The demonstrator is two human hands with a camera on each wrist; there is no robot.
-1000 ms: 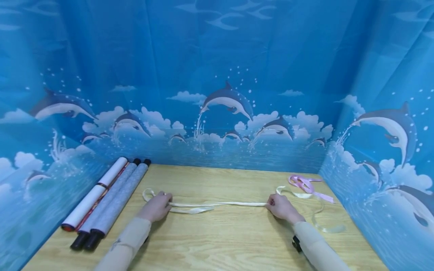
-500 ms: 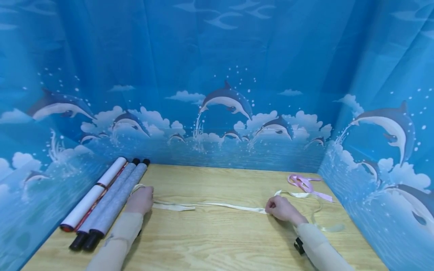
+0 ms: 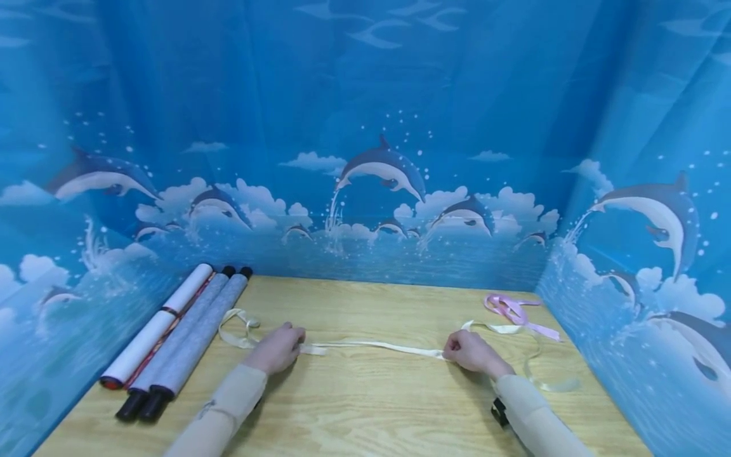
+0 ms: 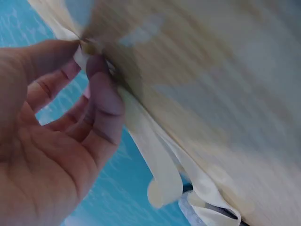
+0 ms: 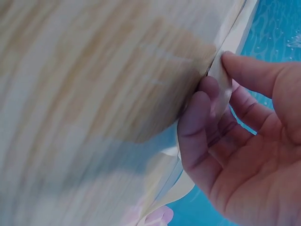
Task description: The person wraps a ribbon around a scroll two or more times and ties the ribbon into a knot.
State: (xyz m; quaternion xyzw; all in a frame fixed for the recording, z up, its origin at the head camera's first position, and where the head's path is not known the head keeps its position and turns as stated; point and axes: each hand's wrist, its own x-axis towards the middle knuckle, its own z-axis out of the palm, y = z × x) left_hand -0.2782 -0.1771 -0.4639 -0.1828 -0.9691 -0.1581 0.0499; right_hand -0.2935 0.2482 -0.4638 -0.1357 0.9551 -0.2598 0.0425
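While left hand pinches ribbon, right hand mirrors that grip.

Person wears long lt. beige slvs, plain & matte. L sleeve has a wide, smooth cuff band, then a seam or crease across the forearm; sm. grey mark next to it, too blurry to ID. R sleeve = same colour, similar band w/ a faint line behind it. Sm. blk boxy item at R cuff's underside; only a dark sliver shows below L cuff. L hand & R hand bare.
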